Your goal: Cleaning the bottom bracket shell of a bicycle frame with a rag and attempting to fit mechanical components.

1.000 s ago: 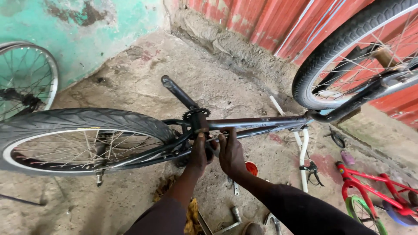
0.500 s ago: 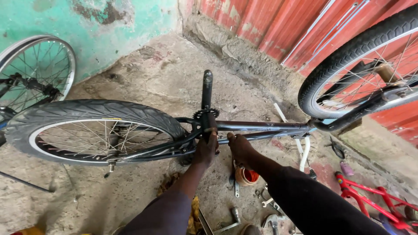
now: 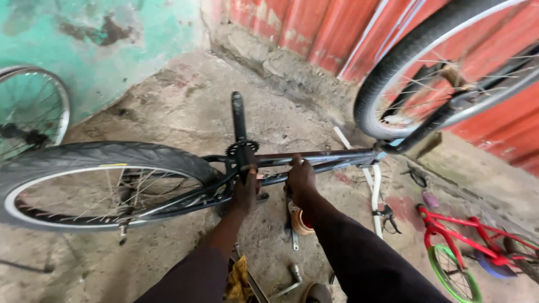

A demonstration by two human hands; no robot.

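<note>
Upturned black bike [image 3: 314, 160], wheels up, frame lying across the view; crank [image 3: 238, 126] taken as the landmark throughout. Crank arm standing almost straight up and away from the small sprocket [image 3: 241, 147], long axis running from the hub toward the far wall, free end well clear of either hand. Left hand [image 3: 246, 188] directly below the sprocket, touching the frame at the crank's root, fingers curled around something there; whether clenched on a tool or on the frame tube itself, cannot tell, grip hidden by the hand's own back. Right hand [image 3: 301, 178] just right of the crank, clenched over the frame tube, knuckles up, thumb side toward the sprocket. Left hand plainly the nearer of the two to the crank; right hand beside it, bracing further along the tube. Rear wheel [image 3: 95, 185] left of the crank, nearly touching the sprocket side; front wheel [image 3: 449, 67] well right and higher. Below the crank on the concrete floor [image 3: 168, 112]: an orange tin [image 3: 300, 221], scattered metal tools [image 3: 292, 278], a yellow rag [image 3: 238, 275]. Far right, a small red bike [image 3: 466, 235]; far left, a loose wheel [image 3: 31, 115] against the green wall [image 3: 84, 39].
</note>
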